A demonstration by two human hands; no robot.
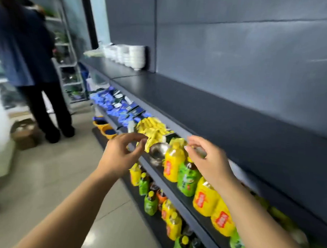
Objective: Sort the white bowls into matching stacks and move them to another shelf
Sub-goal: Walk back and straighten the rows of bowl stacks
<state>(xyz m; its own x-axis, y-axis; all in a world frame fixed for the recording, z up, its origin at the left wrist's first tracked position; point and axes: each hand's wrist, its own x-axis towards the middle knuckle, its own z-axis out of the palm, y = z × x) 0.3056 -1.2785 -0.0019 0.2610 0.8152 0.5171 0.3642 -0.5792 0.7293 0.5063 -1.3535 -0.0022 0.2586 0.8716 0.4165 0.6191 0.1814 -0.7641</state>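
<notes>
Several stacks of white bowls (132,56) stand in a row at the far end of the dark top shelf (206,110), against its back panel. My left hand (120,153) hangs in the air in front of the lower shelves, fingers loosely curled, holding nothing. My right hand (208,159) hovers beside it over the drink bottles, fingers also loosely bent and empty. Both hands are well short of the bowls. The view is blurred by motion.
Yellow and green drink bottles (186,179) fill the lower shelves, with yellow packets (153,129), blue packets (111,104) and a metal bowl (157,151) beyond. A person in dark blue (28,61) stands in the aisle at left beside a cardboard box (23,134) and a metal rack (68,50).
</notes>
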